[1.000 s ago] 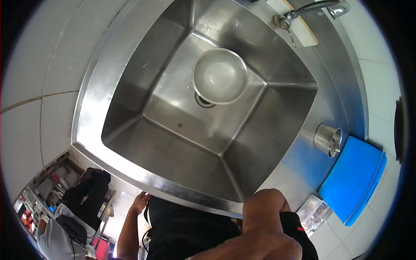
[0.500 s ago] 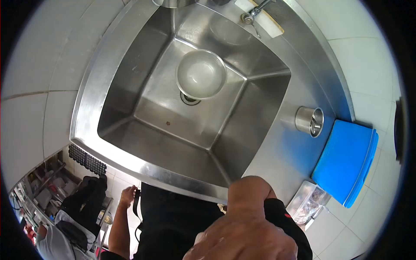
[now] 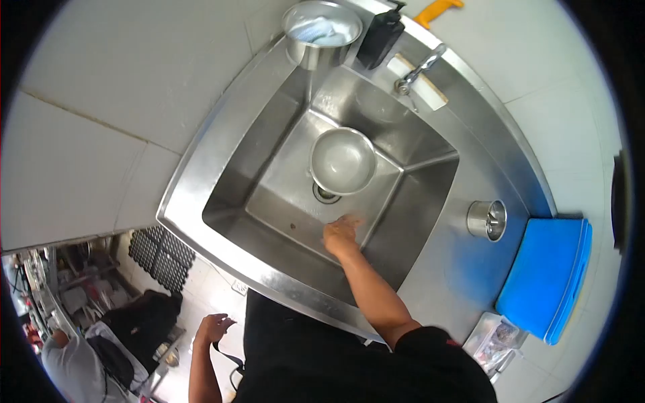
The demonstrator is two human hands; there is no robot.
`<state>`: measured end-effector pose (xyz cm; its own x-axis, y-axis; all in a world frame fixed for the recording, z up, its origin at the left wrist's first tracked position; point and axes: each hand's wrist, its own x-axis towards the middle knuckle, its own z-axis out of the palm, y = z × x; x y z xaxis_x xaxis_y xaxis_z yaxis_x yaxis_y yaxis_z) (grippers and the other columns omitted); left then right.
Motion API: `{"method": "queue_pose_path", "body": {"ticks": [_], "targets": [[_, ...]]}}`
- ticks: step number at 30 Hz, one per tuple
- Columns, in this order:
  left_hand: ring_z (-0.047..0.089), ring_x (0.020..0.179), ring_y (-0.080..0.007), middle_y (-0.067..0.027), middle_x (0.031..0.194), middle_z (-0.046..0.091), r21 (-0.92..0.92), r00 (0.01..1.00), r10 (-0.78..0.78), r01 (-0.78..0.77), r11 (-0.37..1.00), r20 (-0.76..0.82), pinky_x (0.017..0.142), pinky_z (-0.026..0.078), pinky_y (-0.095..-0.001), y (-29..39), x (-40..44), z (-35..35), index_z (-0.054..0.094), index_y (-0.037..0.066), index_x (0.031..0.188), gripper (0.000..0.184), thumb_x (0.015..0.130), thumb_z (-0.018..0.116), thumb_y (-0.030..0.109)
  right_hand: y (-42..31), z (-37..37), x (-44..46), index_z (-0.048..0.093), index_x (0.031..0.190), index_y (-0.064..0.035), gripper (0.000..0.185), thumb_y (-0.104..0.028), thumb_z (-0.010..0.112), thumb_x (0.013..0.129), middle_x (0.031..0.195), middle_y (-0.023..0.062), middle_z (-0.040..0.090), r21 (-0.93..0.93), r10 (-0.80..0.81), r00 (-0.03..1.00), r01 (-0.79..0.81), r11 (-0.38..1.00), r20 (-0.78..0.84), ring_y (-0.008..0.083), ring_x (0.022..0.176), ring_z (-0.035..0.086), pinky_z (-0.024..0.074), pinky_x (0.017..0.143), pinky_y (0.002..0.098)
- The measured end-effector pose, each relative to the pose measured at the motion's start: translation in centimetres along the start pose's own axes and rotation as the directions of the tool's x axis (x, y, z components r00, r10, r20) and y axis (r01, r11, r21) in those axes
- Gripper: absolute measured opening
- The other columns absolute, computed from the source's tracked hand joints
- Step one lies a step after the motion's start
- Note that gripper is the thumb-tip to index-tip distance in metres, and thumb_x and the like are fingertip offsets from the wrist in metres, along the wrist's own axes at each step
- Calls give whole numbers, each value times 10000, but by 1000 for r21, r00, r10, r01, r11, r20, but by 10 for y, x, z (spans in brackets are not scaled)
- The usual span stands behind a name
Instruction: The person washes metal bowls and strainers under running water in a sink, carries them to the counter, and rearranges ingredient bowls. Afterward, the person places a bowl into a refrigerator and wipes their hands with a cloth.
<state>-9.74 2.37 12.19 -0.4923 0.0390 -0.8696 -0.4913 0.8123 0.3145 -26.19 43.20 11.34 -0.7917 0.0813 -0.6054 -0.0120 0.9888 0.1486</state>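
My right hand [image 3: 341, 235] reaches down over the steel sink [image 3: 295, 281], a short way in front of the bowl. Its fingertips are blurred; the fingers look spread and nothing shows in them. A round metal bowl [image 3: 343, 161] sits on the sink floor, partly over the drain [image 3: 326, 194]. What looks like clear liquid is inside it. Off the sink's front left side, my left hand [image 3: 213, 328] hangs low with loosely bent fingers apart. A black strap [image 3: 227, 356] hangs beside it, and I see nothing held.
A steel pot [image 3: 314, 55] with pale, cloudy contents stands at the back left, beside a black bottle [image 3: 381, 39]. The faucet [image 3: 420, 70] is behind the sink. To the right are a steel cup [image 3: 486, 220] and a blue box [image 3: 544, 275]. Another person [image 3: 77, 366] is at lower left.
My right hand has moved from close to my body forward over the sink. The view has shifted, bringing the pot and black bottle into sight. The bowl stays on the sink floor.
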Motion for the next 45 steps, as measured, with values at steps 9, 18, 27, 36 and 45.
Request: {"method": "queue_pose_path", "body": {"ticks": [9, 18, 27, 36, 45], "targets": [[530, 789, -262, -142, 872, 548, 702, -219, 737, -556, 444, -639, 688, 436, -333, 231, -150, -163, 629, -51, 981, 243, 782, 646, 87, 23, 51, 39, 660, 833, -51, 234, -272, 585, 822, 867, 174, 646, 649, -81, 985, 160, 743, -149, 370, 851, 606, 484, 742, 445], [336, 601, -101, -17, 645, 463, 798, -894, 355, -418, -435, -275, 489, 232, -260, 253, -300, -193, 581, 14, 1099, 498, 942, 349, 426, 29, 92, 3, 647, 926, 8, 357, -328, 587, 821, 1010, 206, 622, 552, -112, 994, 99, 828, -9, 371, 964, 585, 463, 840, 437], [396, 618, -70, -6, 755, 520, 727, -961, 183, -278, -627, -209, 473, 302, -223, 244, -355, -164, 570, 61, 1082, 378, 945, 387, 361, 50, 113, 4, 673, 863, -29, 276, -278, 576, 794, 940, 192, 637, 405, -137, 985, 169, 899, -106, 350, 900, 603, 466, 803, 432], [457, 635, -39, 6, 865, 577, 690, -961, 167, -274, -670, -220, 457, 373, -186, 231, -372, -153, 559, 107, 1066, 261, 949, 424, 297, 34, 97, -30, 669, 752, -60, 128, -116, 555, 735, 761, 157, 650, 620, 46, 988, 58, 783, -150, 300, 697, 630, 493, 650, 384], [507, 637, -34, -1, 932, 622, 743, -971, 145, -238, -626, -189, 439, 428, -200, 241, -360, -165, 548, 118, 1072, 200, 943, 473, 251, 24, 65, -13, 656, 777, -63, 219, -245, 534, 793, 780, 147, 641, 629, 18, 953, 186, 754, -304, 323, 762, 618, 482, 723, 410]]}}
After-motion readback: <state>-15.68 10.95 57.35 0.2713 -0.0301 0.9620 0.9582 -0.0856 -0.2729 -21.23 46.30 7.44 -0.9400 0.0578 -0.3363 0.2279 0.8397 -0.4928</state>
